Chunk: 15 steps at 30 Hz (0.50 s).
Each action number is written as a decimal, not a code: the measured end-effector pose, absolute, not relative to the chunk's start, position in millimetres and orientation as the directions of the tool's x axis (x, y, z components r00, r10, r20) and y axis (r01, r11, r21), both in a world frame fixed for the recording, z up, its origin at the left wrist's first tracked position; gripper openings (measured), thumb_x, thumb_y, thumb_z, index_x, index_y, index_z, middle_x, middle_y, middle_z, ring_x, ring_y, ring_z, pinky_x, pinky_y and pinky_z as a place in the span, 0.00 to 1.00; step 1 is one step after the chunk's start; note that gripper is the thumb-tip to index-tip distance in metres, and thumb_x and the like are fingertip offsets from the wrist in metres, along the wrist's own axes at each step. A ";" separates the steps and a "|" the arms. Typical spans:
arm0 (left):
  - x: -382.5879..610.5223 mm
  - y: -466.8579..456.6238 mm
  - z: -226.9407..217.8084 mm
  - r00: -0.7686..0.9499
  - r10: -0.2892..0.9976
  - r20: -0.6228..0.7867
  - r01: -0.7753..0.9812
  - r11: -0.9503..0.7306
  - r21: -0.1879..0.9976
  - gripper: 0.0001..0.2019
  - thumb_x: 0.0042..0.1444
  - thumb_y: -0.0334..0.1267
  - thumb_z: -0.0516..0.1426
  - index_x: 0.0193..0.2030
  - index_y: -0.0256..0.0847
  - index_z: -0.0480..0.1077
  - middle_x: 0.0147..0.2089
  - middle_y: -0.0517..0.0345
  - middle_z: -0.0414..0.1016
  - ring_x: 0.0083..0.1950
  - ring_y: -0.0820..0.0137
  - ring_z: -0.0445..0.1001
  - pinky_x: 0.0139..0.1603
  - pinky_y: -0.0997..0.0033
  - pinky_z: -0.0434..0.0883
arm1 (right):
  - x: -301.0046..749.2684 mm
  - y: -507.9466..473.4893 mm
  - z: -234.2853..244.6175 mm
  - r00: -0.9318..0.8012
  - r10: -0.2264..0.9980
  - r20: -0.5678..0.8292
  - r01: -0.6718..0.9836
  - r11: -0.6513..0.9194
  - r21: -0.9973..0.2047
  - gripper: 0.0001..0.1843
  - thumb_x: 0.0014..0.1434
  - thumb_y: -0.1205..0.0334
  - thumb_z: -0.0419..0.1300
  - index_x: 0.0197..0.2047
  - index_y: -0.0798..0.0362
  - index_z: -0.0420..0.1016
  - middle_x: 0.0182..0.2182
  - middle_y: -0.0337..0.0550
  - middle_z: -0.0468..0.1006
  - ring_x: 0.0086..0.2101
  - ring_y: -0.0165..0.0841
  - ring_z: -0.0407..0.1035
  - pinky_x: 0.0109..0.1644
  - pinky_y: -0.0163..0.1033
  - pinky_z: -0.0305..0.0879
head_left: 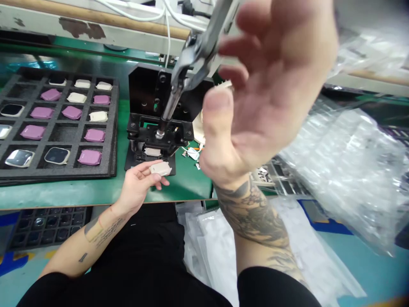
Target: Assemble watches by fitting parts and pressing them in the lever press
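My left hand [140, 181] pinches a beige watch-shaped case [160, 169] just in front of a black press fixture [159, 134]. Inside the fixture sits another pale case [152, 152], under the plunger plate. My right hand [268, 85] is raised close to the camera, with its fingers apart and the palm bare. Beside those fingers rises the metal lever [200, 49] of the toggle clamp; whether they touch it I cannot tell. To the left lies a black foam tray [111, 157] holding purple cases [90, 157], cream cases [98, 116] and watches with dark screens [57, 155].
Clear plastic bags [348, 170] are heaped at the right. Small white parts and a cable [193, 152] lie on the green mat [188, 187] right of the fixture. White cables [137, 16] run along the back shelf. Below the bench at left is another compartmented tray [47, 226].
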<state>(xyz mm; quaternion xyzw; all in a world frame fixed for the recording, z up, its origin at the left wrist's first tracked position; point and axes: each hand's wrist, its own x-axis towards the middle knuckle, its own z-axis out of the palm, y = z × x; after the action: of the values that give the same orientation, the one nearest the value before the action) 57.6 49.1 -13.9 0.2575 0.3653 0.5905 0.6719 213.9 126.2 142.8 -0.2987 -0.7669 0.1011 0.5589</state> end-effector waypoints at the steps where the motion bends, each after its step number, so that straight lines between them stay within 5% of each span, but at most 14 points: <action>1: 54.8 47.9 -13.3 0.034 0.981 -0.190 -0.598 0.172 0.783 0.28 0.49 0.40 0.83 0.54 0.34 0.84 0.43 0.47 0.91 0.34 0.66 0.88 0.31 0.76 0.78 | 218.7 123.3 131.7 -0.149 0.525 0.838 0.360 0.818 -0.449 0.26 0.80 0.54 0.58 0.77 0.35 0.68 0.74 0.40 0.70 0.66 0.42 0.79 0.67 0.48 0.82; 4: 43.9 41.9 -11.3 0.047 0.983 -0.178 -0.548 0.174 0.818 0.24 0.50 0.34 0.82 0.52 0.39 0.81 0.42 0.53 0.89 0.36 0.69 0.87 0.38 0.76 0.81 | 241.7 109.5 86.0 -0.071 0.466 0.882 0.395 0.825 -0.404 0.20 0.74 0.60 0.64 0.67 0.43 0.81 0.55 0.46 0.84 0.56 0.44 0.81 0.64 0.56 0.82; 9: 37.9 36.4 -9.0 0.098 0.987 -0.129 -0.321 0.154 0.934 0.26 0.55 0.38 0.80 0.58 0.40 0.82 0.43 0.52 0.89 0.40 0.67 0.87 0.45 0.72 0.83 | 294.1 68.1 18.1 -0.263 0.717 0.645 0.502 0.673 -0.543 0.11 0.73 0.71 0.64 0.53 0.47 0.83 0.44 0.44 0.86 0.44 0.36 0.82 0.52 0.45 0.82; 12: 42.6 36.9 -8.8 0.107 0.985 -0.135 -0.182 0.153 0.971 0.26 0.58 0.44 0.79 0.61 0.39 0.83 0.45 0.50 0.90 0.41 0.65 0.87 0.46 0.70 0.83 | 335.4 58.9 2.0 -0.269 0.753 0.601 0.726 0.568 -0.388 0.11 0.74 0.69 0.64 0.56 0.49 0.82 0.47 0.48 0.87 0.47 0.38 0.82 0.54 0.45 0.81; 15: 42.9 37.3 -10.6 0.149 0.978 -0.147 -0.079 0.160 0.984 0.24 0.66 0.48 0.74 0.64 0.42 0.81 0.46 0.52 0.89 0.43 0.64 0.87 0.46 0.68 0.83 | 381.9 70.4 4.4 -0.146 0.829 0.540 0.941 0.285 -0.183 0.13 0.79 0.66 0.58 0.58 0.52 0.82 0.51 0.52 0.87 0.51 0.42 0.82 0.57 0.46 0.79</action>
<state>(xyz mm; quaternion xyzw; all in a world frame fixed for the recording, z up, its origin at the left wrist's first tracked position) 42.9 37.3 -10.6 0.4709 0.4771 0.4451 0.5937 381.9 70.4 4.4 -0.5897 -0.7503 -0.0996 0.2817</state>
